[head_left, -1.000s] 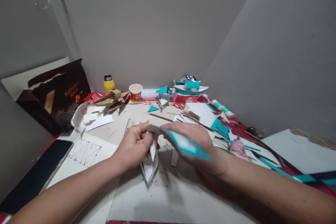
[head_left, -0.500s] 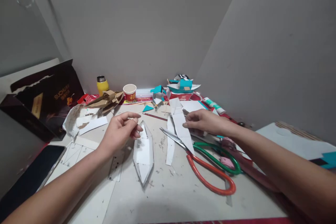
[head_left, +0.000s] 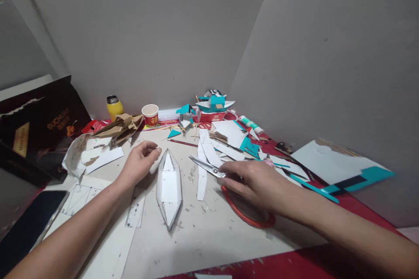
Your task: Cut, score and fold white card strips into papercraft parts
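A white paper boat [head_left: 169, 186] with a pointed bow and stern lies on the board in front of me. Just left of it, my left hand [head_left: 142, 159] rests with loosely curved fingers and nothing in it. My right hand [head_left: 247, 178] grips a pair of scissors [head_left: 209, 168] near the pivot. The metal blades point left towards the boat and a red handle loop shows below my palm; the other loop is hidden. Beyond the blade tips lie white paper strips [head_left: 202, 183], one partly over another.
At the back stand a yellow bottle [head_left: 114, 108], a paper cup [head_left: 150, 117] and a teal paper boat [head_left: 216, 103]. Cardboard scraps [head_left: 119, 127] and a dark box [head_left: 46, 130] are on the left, above a phone [head_left: 36, 218]. Paper offcuts [head_left: 229, 135] litter the right.
My right hand has left the paper strip and come down onto the scissors, covering the green handle. The strip now lies flat. The view has turned right; my left hand stays beside the boat.
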`<move>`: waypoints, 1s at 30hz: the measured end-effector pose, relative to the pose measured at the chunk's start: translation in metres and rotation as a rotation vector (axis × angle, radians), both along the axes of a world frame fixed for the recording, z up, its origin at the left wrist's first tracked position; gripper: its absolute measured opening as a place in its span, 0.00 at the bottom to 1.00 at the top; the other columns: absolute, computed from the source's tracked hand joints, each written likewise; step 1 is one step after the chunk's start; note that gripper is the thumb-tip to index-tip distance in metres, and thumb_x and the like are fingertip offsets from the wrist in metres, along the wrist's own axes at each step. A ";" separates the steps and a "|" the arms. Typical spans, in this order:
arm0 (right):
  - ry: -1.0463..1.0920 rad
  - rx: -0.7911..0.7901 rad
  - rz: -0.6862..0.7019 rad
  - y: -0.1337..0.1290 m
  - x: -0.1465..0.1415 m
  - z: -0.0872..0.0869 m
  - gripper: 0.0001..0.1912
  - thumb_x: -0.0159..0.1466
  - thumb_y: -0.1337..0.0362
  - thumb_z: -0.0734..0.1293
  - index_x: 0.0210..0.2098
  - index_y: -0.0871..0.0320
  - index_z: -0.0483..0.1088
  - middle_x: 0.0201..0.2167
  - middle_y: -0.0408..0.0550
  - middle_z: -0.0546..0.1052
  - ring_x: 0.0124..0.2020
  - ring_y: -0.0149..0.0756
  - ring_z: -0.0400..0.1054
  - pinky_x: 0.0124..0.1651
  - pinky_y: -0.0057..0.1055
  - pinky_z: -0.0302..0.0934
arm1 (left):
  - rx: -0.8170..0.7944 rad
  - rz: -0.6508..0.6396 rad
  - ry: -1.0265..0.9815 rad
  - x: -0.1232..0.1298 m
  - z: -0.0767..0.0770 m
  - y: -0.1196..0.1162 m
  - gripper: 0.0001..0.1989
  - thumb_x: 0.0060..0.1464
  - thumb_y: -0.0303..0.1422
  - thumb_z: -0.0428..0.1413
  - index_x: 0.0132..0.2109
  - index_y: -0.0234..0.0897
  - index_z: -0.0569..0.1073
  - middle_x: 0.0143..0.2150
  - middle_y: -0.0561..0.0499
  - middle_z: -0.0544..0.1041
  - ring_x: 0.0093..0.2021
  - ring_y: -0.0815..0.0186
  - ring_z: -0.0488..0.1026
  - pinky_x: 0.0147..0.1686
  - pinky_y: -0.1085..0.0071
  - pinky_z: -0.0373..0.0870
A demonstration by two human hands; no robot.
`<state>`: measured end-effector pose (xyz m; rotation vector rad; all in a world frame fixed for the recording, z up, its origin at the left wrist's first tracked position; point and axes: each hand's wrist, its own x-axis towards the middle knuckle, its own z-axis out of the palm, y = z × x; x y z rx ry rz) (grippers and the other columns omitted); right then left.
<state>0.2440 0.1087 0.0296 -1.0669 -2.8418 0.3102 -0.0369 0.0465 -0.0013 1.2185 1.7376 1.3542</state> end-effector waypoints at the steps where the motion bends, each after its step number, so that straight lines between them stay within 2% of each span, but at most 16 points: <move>1: -0.006 0.022 -0.016 0.002 0.000 0.000 0.10 0.64 0.60 0.61 0.35 0.55 0.73 0.30 0.51 0.78 0.29 0.39 0.70 0.30 0.31 0.57 | -0.020 -0.028 -0.018 0.002 -0.003 0.001 0.17 0.46 0.41 0.60 0.41 0.35 0.73 0.37 0.45 0.78 0.40 0.59 0.75 0.41 0.64 0.69; 5: -0.037 0.090 -0.139 0.027 -0.003 -0.004 0.16 0.65 0.56 0.59 0.45 0.57 0.72 0.37 0.55 0.79 0.34 0.44 0.72 0.32 0.33 0.59 | -0.058 -0.084 -0.062 0.013 -0.008 0.002 0.25 0.45 0.38 0.61 0.50 0.34 0.71 0.44 0.41 0.77 0.48 0.55 0.73 0.49 0.61 0.66; 7: -0.053 0.088 -0.178 0.043 -0.008 -0.006 0.19 0.65 0.54 0.59 0.48 0.58 0.71 0.37 0.55 0.79 0.36 0.46 0.73 0.33 0.34 0.59 | -0.055 -0.097 -0.044 0.016 -0.009 0.002 0.25 0.45 0.38 0.61 0.50 0.34 0.71 0.46 0.41 0.77 0.51 0.55 0.72 0.50 0.61 0.65; 9: -0.051 0.046 -0.201 0.059 -0.016 -0.009 0.24 0.64 0.54 0.61 0.57 0.57 0.65 0.39 0.54 0.79 0.38 0.46 0.73 0.35 0.34 0.60 | -0.064 -0.112 -0.021 0.018 -0.009 0.002 0.24 0.45 0.37 0.60 0.50 0.33 0.71 0.47 0.41 0.76 0.51 0.55 0.71 0.50 0.61 0.64; 12: -0.041 0.017 -0.225 0.078 -0.031 -0.014 0.31 0.61 0.52 0.63 0.60 0.60 0.60 0.43 0.58 0.78 0.44 0.51 0.71 0.38 0.36 0.60 | -0.086 -0.108 -0.005 0.019 -0.008 0.001 0.23 0.45 0.35 0.59 0.50 0.33 0.72 0.44 0.43 0.77 0.47 0.56 0.72 0.45 0.64 0.66; 16: -0.025 -0.019 -0.234 0.098 -0.051 -0.024 0.34 0.56 0.51 0.66 0.57 0.64 0.63 0.44 0.63 0.76 0.43 0.54 0.71 0.38 0.37 0.61 | -0.098 -0.101 -0.002 0.019 -0.008 0.001 0.21 0.44 0.33 0.59 0.48 0.34 0.73 0.36 0.48 0.76 0.38 0.60 0.72 0.38 0.68 0.66; 21: 0.100 -0.102 -0.255 0.113 -0.064 -0.033 0.38 0.52 0.58 0.71 0.59 0.65 0.60 0.50 0.63 0.74 0.48 0.54 0.68 0.42 0.37 0.61 | -0.079 -0.081 -0.018 0.019 -0.012 0.000 0.19 0.42 0.33 0.58 0.45 0.34 0.74 0.30 0.53 0.74 0.33 0.64 0.70 0.34 0.70 0.64; 23: 0.185 -0.140 -0.264 0.114 -0.064 -0.031 0.35 0.52 0.63 0.70 0.58 0.65 0.62 0.49 0.61 0.74 0.47 0.50 0.69 0.43 0.35 0.61 | -0.078 -0.086 -0.026 0.018 -0.014 0.000 0.19 0.42 0.33 0.57 0.44 0.34 0.74 0.31 0.52 0.74 0.33 0.64 0.70 0.34 0.71 0.64; 25: 0.275 -0.195 -0.261 0.115 -0.061 -0.025 0.25 0.54 0.67 0.68 0.51 0.64 0.68 0.45 0.57 0.76 0.42 0.45 0.70 0.40 0.32 0.61 | -0.077 -0.094 -0.027 0.017 -0.016 0.000 0.18 0.43 0.33 0.57 0.44 0.33 0.75 0.32 0.51 0.74 0.33 0.65 0.69 0.34 0.71 0.64; 28: 0.412 -0.294 -0.255 0.111 -0.054 -0.009 0.13 0.58 0.66 0.64 0.42 0.62 0.71 0.36 0.51 0.77 0.32 0.37 0.70 0.32 0.28 0.61 | -0.070 -0.105 -0.027 0.015 -0.017 0.001 0.16 0.43 0.33 0.57 0.42 0.33 0.75 0.30 0.52 0.73 0.32 0.65 0.68 0.33 0.71 0.63; 30: 0.488 -0.340 -0.259 0.105 -0.049 0.001 0.12 0.62 0.62 0.61 0.41 0.61 0.70 0.31 0.49 0.76 0.25 0.32 0.67 0.25 0.27 0.58 | -0.065 -0.106 -0.026 0.014 -0.017 0.001 0.15 0.43 0.33 0.57 0.40 0.33 0.76 0.28 0.53 0.71 0.30 0.66 0.67 0.31 0.72 0.62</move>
